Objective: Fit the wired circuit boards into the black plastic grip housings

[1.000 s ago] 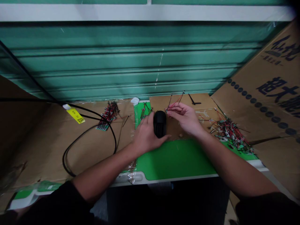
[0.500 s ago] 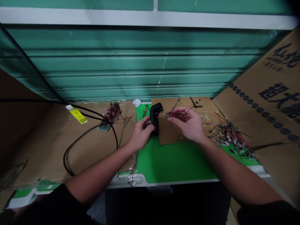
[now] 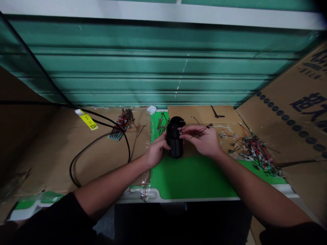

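Observation:
My left hand (image 3: 157,149) is closed around the lower left side of a black plastic device with a bent, rounded head (image 3: 175,139), which stands upright above the green board. At its right side, my right hand (image 3: 204,140) pinches a small circuit board with red and black wires (image 3: 196,131). The little board is held up close against the device, below its head; whether they touch is hard to tell. Wire ends trail past the right fingers. Just behind the device, several small wired boards (image 3: 161,123) lie on the green surface.
A heap of wired boards (image 3: 260,153) lies at the right, another bundle (image 3: 121,125) at the left on cardboard (image 3: 102,163). A black cable with a yellow tag (image 3: 87,119) loops there. Cardboard walls stand at both sides, and a green ribbed panel (image 3: 143,68) at the back.
The black device has turned, so its broad rounded side shows now. My right hand has brought the small board leftward against it. The view has shifted slightly.

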Demonstrator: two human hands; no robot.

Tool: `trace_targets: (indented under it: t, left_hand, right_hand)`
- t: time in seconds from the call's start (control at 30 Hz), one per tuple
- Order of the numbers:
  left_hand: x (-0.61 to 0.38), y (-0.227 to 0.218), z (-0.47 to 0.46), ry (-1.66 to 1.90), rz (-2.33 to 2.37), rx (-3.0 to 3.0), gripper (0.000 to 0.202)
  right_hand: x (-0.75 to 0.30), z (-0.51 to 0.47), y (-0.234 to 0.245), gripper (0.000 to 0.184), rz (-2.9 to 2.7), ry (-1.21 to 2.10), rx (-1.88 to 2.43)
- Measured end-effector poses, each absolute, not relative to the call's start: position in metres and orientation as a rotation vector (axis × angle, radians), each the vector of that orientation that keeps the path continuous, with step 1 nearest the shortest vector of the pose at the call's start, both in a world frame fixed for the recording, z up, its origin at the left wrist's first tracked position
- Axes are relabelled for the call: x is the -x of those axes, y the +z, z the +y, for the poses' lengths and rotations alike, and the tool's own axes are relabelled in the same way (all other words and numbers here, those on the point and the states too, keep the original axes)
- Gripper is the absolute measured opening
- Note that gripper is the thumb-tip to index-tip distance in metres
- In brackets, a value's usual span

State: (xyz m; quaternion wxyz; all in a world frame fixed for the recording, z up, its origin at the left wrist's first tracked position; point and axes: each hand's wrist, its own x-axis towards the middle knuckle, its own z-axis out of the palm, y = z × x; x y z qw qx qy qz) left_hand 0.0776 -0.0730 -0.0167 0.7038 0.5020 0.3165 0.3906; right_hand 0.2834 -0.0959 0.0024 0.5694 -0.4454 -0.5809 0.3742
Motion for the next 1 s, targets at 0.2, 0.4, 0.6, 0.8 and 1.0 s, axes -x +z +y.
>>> trace_targets:
  t: [0.2,0.4,0.6,0.8,1.0]
  left_hand:
    - [-0.075,-0.018,-0.074,0.855,0.748,-1.203,0.066]
    - [-0.071,-0.020,-0.074,0.865,0.799,-1.312,0.052]
    - [-0.072,-0.019,-0.076,0.866,0.724,-1.184,0.050]
    - [-0.069,-0.026,-0.072,0.907,0.841,-1.321,0.037]
    - [-0.069,-0.025,-0.072,0.918,0.878,-1.399,0.027]
  right_hand:
    - [-0.284,-0.096,0.003,0.008,-1.391,0.905,1.039]
    - [-0.290,-0.096,0.003,0.011,-1.602,0.677,1.027]
    - [-0.294,-0.099,0.006,0.016,-1.769,0.464,1.006]
    - [-0.290,-0.104,0.009,0.019,-1.826,0.305,1.035]
    - [-0.292,-0.105,0.009,0.024,-1.856,0.305,1.022]
